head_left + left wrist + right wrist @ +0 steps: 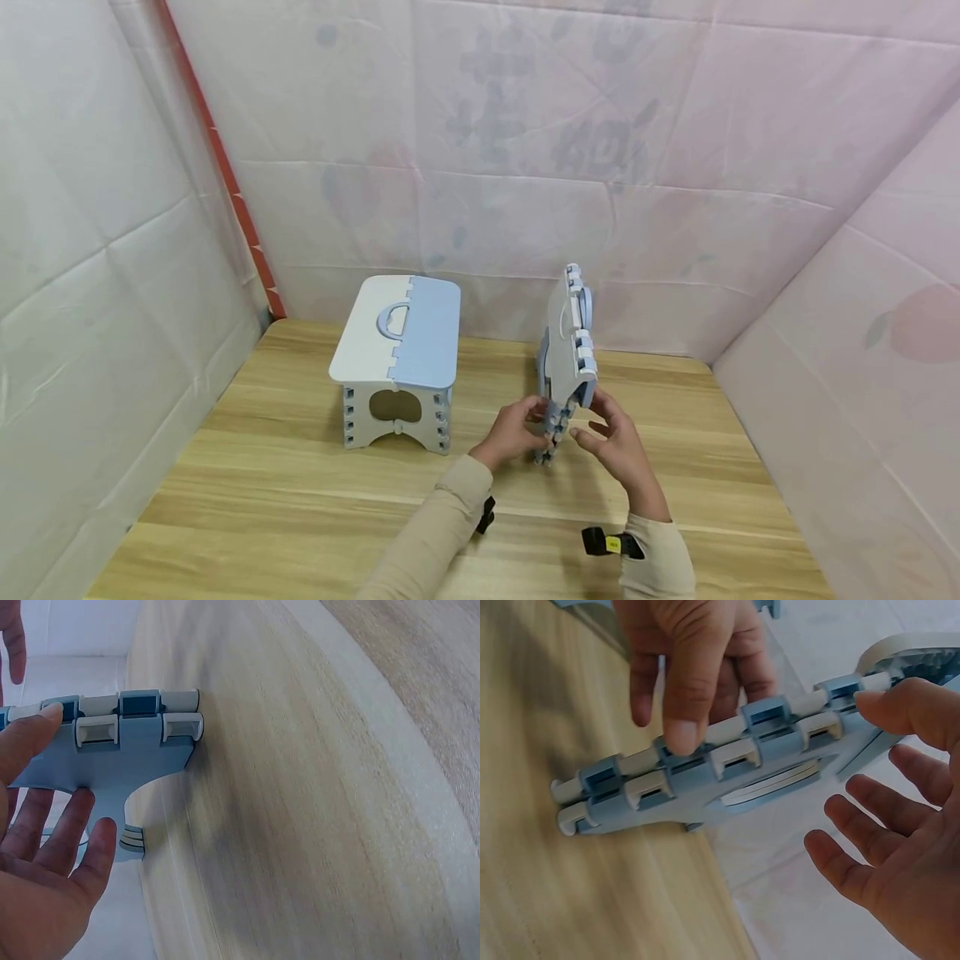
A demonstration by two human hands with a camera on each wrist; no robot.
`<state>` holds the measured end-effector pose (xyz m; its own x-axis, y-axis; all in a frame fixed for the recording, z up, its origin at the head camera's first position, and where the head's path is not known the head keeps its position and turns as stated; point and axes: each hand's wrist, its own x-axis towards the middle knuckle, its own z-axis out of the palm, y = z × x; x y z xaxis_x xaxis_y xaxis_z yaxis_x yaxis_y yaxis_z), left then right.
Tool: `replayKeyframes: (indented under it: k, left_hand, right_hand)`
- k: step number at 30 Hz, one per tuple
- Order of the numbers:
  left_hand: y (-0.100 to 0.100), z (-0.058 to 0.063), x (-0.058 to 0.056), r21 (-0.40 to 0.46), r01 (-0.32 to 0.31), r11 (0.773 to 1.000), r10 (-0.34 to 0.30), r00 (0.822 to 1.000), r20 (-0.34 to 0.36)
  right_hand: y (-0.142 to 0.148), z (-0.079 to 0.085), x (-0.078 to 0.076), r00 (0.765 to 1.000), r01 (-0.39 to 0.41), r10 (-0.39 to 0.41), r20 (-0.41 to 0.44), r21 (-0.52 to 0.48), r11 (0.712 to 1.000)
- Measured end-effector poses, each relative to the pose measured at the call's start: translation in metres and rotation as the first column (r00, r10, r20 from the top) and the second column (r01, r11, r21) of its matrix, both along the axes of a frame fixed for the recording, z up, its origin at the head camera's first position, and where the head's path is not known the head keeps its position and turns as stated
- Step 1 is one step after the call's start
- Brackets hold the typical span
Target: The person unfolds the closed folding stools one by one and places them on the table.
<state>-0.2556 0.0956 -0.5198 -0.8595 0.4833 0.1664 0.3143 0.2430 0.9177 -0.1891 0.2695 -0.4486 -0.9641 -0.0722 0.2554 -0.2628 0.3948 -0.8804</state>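
Observation:
A white and light-blue folding stool (pixel 564 350), partly folded, stands upright on the right half of the table, its seat panels tipped up above the folded leg. My left hand (pixel 512 433) grips the leg from the left. In the left wrist view its thumb presses on the hinged edge (pixel 101 712), and the other fingers lie along the flat side of the leg. On the stool's other side is my right hand (pixel 621 446), with fingers loosely spread. Its thumb (pixel 881 701) overlaps the hinge line in the right wrist view, and its fingertips are close to the panel.
A second folding stool (pixel 397 333), white and blue, stands unfolded to the left, its carry handle in the middle of the seat. Both stools are on a wood-grain table (pixel 300 500). Pale patterned sheeting (pixel 487 125) hangs behind and along both sides.

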Motion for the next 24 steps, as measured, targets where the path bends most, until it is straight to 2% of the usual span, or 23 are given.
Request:
replayKeyframes:
  k: [10,19,24]
  left_hand:
    - [0.000,-0.001,0.002,-0.019,-0.011,1.000,0.010,0.999,-0.037]
    - [0.003,-0.011,0.000,0.022,-0.012,1.000,0.013,0.998,-0.064]
    - [0.004,-0.012,0.002,0.032,-0.013,0.999,0.015,0.997,-0.073]
  right_hand:
    - [0.001,-0.018,-0.003,0.996,-0.011,0.012,0.088,-0.014,1.000]
    - [-0.002,-0.036,-0.008,0.994,-0.008,0.009,0.113,-0.013,1.000]
    - [-0.006,-0.038,-0.010,0.992,-0.004,0.002,0.126,0.013,1.000]
